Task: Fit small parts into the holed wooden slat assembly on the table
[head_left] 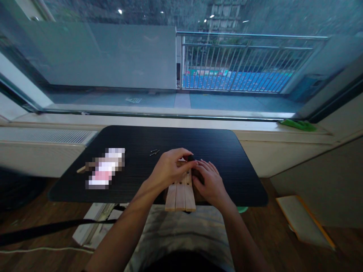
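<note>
- Here, the dark, round-cornered surface (176,138) stands before a large window (113,56); a green cloth (299,125) lies on the sill (255,126).
- Three wooden slats (180,198) lie side by side, projecting past the surface's near edge.
- Left hand (170,166): grip pinches a small dark piece (191,158) at the slats' far end.
- Right hand (210,182): beside the slats; grip state cannot be determined.
- Thin metal pins (154,153) lie near the left hand.

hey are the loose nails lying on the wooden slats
No, the nails lie on the black table, apart from the wooden slats.
</note>
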